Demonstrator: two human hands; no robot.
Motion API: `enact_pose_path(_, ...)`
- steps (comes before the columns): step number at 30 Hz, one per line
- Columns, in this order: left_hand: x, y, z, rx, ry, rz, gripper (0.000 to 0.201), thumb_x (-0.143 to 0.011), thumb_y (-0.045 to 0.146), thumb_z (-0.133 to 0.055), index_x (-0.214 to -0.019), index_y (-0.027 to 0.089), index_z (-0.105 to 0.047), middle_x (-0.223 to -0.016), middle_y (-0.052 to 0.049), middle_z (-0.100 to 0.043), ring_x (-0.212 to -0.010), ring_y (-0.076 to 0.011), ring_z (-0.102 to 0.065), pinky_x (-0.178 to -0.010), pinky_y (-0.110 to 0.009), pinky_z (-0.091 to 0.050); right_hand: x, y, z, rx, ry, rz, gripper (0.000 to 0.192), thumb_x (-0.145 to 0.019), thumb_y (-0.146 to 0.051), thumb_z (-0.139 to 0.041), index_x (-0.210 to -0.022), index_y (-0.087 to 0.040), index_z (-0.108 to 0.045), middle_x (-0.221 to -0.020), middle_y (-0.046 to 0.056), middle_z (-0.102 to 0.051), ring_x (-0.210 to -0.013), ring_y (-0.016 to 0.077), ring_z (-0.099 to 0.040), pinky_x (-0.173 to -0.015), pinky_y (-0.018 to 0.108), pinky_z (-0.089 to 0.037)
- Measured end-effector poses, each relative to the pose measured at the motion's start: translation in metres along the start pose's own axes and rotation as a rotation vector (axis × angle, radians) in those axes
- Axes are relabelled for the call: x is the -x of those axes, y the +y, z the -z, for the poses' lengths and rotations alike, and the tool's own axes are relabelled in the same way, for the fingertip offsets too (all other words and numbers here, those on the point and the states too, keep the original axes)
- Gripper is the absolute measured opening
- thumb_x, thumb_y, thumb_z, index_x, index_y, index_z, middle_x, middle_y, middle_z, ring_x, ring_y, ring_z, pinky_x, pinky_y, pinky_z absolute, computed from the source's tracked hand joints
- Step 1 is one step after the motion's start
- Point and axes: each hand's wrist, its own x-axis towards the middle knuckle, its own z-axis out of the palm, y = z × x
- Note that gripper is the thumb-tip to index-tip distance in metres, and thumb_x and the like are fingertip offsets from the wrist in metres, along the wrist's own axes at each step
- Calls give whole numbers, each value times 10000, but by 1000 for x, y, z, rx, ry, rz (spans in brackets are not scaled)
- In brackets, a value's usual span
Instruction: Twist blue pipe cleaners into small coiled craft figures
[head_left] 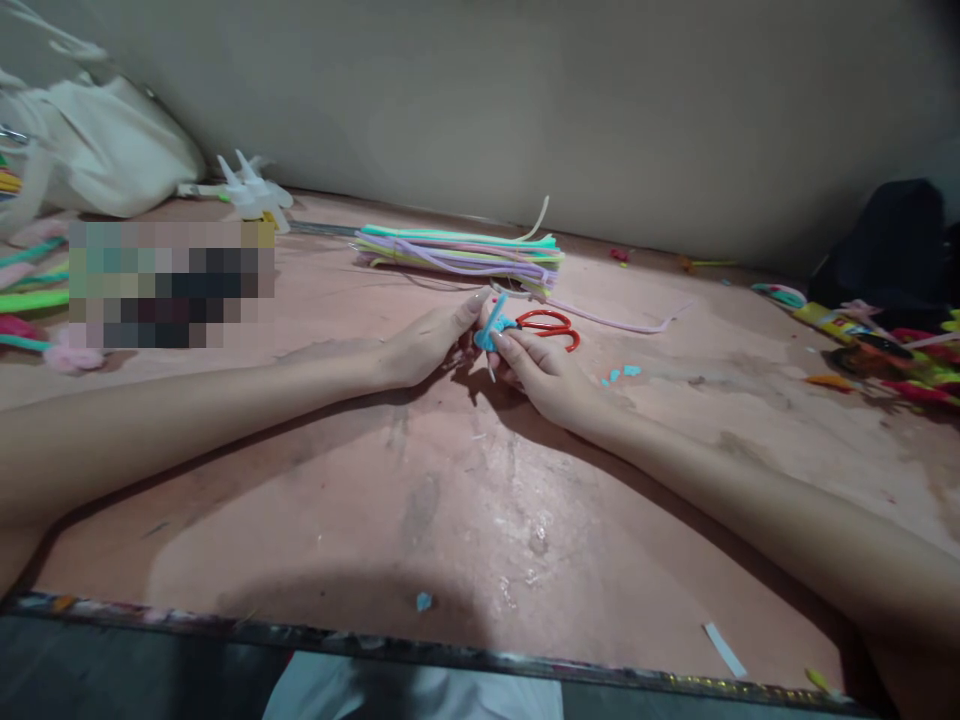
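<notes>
My left hand and my right hand meet at the middle of the pink table. Between their fingertips they pinch a small blue pipe-cleaner piece, partly coiled, with a short end sticking up. Red-handled scissors lie flat just behind my right hand. A bundle of pastel pipe cleaners lies further back, with one lilac strand trailing to the right.
A white cloth bag and a white pipe-cleaner flower sit at the back left. Coloured craft pieces and a dark bag are on the right. Blue scraps dot the table; the wall runs behind.
</notes>
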Motion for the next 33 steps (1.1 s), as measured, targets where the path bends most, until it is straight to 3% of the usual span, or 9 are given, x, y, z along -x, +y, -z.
enact_pose_path(3, 2, 2, 3, 170, 3, 57, 684, -1106, 755, -347, -812, 199, -616, -610, 21, -501, -540, -111, -420, -508, -280, -371, 1, -3, 1, 26, -8, 12, 496, -1110, -619, -486, -831, -221, -584, -761, 2, -533, -748, 162, -515, -724, 321, -403)
enact_pose_path(6, 4, 6, 5, 95, -1, -8, 631, -1067, 752, -480, -833, 194, -658, -642, 16, -551, -603, -131, -498, -560, -276, -412, 0, -4, 2, 14, -28, -4, 504, -1094, -642, -510, -818, -225, -571, -763, 6, -525, -795, 173, -541, -727, 315, -415)
enact_pose_path(10, 3, 7, 5, 114, 61, 5, 662, -1082, 724, -428, -709, 199, -580, -663, -8, -585, -593, -136, -496, -583, -292, -437, -2, -1, 2, -89, -38, -34, 496, -1049, -675, -574, -849, -222, -603, -812, 13, -551, -828, 172, -537, -706, 298, -415)
enact_pose_path(14, 1, 5, 7, 47, 15, -14, 654, -1112, 676, -387, -718, 198, -597, -643, -7, -589, -586, -140, -514, -605, -290, -458, -2, -1, -2, -192, -56, -86, 419, -1014, -611, -666, -877, -215, -640, -871, 22, -599, -836, 166, -532, -721, 290, -435)
enact_pose_path(19, 8, 3, 13, -434, 76, -288, 645, -1169, 573, -261, -867, 196, -688, -787, -53, -724, -726, -180, -637, -678, -303, -479, -2, -8, -4, -603, -31, -314, 395, -950, -540, -724, -781, -213, -580, -768, -2, -543, -648, 121, -395, -639, 278, -409)
enact_pose_path(22, 12, 1, 19, -806, 105, -528, 559, -1170, 506, -320, -921, 211, -725, -817, -68, -753, -765, -207, -638, -665, -327, -447, -3, -11, 3, -540, -116, -338, 420, -874, -496, -826, -730, -205, -558, -688, -27, -476, -614, 109, -349, -575, 265, -317)
enact_pose_path(25, 11, -1, 23, -965, 139, -594, 512, -1178, 453, -308, -1037, 227, -745, -960, -79, -802, -841, -215, -668, -700, -330, -465, -3, -10, 8, -484, -101, -307, 418, -846, -480, -863, -729, -201, -576, -666, -38, -460, -611, 110, -366, -565, 269, -297)
enact_pose_path(29, 10, -2, 22, -926, 157, -623, 523, -1174, 474, -308, -1040, 194, -728, -1001, -105, -793, -900, -219, -708, -731, -322, -478, -3, -6, 4, -549, -33, -266, 363, -852, -504, -871, -862, -204, -666, -789, -9, -612, -709, 135, -522, -646, 272, -433)
enact_pose_path(33, 11, 1, 17, -849, 202, -498, 538, -1164, 492, -314, -939, 188, -696, -832, -77, -738, -771, -192, -679, -637, -312, -408, -2, -5, 1, -398, 7, -149, 456, -855, -607, -868, -886, -203, -661, -766, -30, -596, -669, 111, -496, -619, 251, -423)
